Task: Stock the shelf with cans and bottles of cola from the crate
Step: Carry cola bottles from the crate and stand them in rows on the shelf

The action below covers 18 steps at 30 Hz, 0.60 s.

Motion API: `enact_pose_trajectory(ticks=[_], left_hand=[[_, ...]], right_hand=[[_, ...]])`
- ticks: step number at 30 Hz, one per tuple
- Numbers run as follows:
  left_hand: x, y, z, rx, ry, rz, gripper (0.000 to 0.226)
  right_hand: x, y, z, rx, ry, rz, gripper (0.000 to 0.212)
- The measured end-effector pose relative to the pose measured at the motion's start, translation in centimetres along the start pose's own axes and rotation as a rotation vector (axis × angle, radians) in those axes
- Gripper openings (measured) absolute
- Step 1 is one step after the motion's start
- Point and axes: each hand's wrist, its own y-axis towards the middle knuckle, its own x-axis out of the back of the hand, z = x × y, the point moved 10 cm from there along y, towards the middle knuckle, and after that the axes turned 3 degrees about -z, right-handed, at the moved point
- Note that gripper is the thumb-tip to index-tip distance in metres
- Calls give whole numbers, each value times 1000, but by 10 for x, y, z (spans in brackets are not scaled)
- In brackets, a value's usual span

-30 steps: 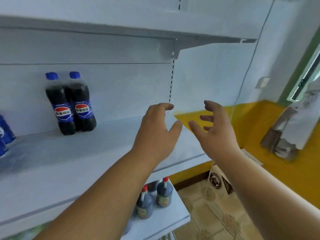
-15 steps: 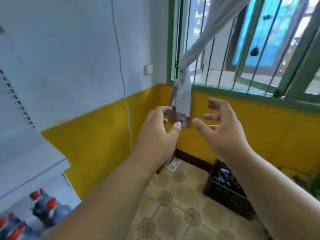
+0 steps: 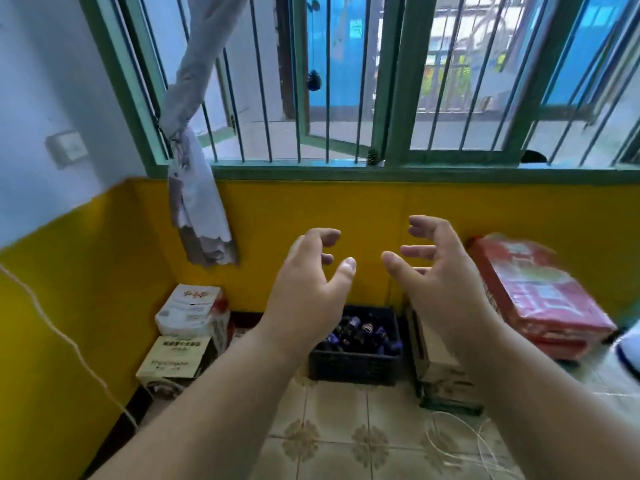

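A dark plastic crate stands on the tiled floor against the yellow wall, holding several blue-capped cola bottles. My left hand is raised in front of the crate's left part, fingers loosely curled, holding nothing. My right hand is raised just right of it at the same height, fingers spread and curved, also empty. Both hands hang in the air well above the crate. The shelf is out of view.
Two stacked cartons sit left of the crate. A cardboard box with a red package on top stands at its right. A barred green window and a tied curtain are above. White cord lies on the floor.
My view has swung right, away from the shelf to the window wall and the crate. Both empty hands have kept the same raised pose in front of me.
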Motion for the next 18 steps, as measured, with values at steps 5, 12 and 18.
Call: enact_pose_trajectory(ticks=[5, 12, 18], left_hand=[[-51, 69, 39, -19, -65, 116, 37], [-88, 164, 103, -5, -108, 257, 36], [-143, 215, 147, 56, -140, 359, 32]], right_hand=[[-10, 51, -48, -78, -82, -39, 61], [-68, 129, -90, -193, -117, -44, 64], [-101, 165, -148, -330, -114, -23, 65]])
